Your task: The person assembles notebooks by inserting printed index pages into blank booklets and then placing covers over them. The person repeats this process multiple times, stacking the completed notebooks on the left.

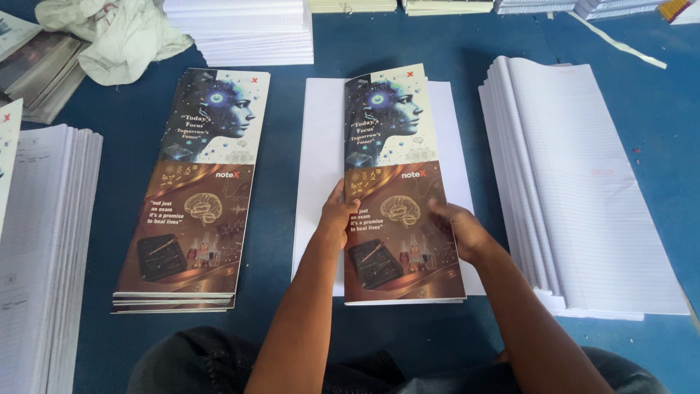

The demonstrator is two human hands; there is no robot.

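A long printed cover sheet (397,146), pale with a face at the top and brown with a brain drawing below, lies over the right half of a stack of white paper (321,146) on the blue surface. My left hand (337,215) grips the cover's left edge, thumb on top. My right hand (459,230) rests flat on the cover's lower right part, slightly blurred. A stack of the same printed covers (193,197) lies to the left of both hands.
A fanned stack of ruled white sheets (583,190) lies at the right. More paper stacks sit at the left edge (44,248) and the top (248,29). A crumpled white cloth (117,33) lies at the top left. My knees (197,361) show at the bottom.
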